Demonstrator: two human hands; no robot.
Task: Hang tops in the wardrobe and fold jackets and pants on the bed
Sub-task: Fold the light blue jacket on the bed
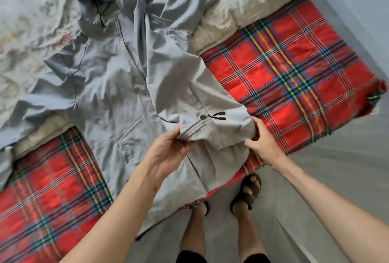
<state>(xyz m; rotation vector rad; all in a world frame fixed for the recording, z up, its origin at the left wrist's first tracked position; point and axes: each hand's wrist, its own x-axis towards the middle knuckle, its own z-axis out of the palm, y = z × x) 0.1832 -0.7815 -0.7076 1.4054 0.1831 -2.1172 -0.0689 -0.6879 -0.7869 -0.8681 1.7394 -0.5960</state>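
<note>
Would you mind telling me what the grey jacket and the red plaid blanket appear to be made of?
The grey jacket looks like thin synthetic shell fabric, matte with faint sheen, creasing sharply. The red plaid blanket seems woven cotton or similar, matte; its coloured threads cross in stripes.

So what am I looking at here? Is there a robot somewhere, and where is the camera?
No robot here: those are a person's two bare arms. The single picture comes from a wide camera worn on the head, looking down, which is why you also see feet in sandals. A grey jacket lies spread across a red checked blanket, with a wrinkled pale sheet and cream bedding beyond it. Both hands hold a folded-over part of that jacket, the one with black cord ends: the left hand pinches its near edge, the right hand curls its fingers round its right end.
</note>
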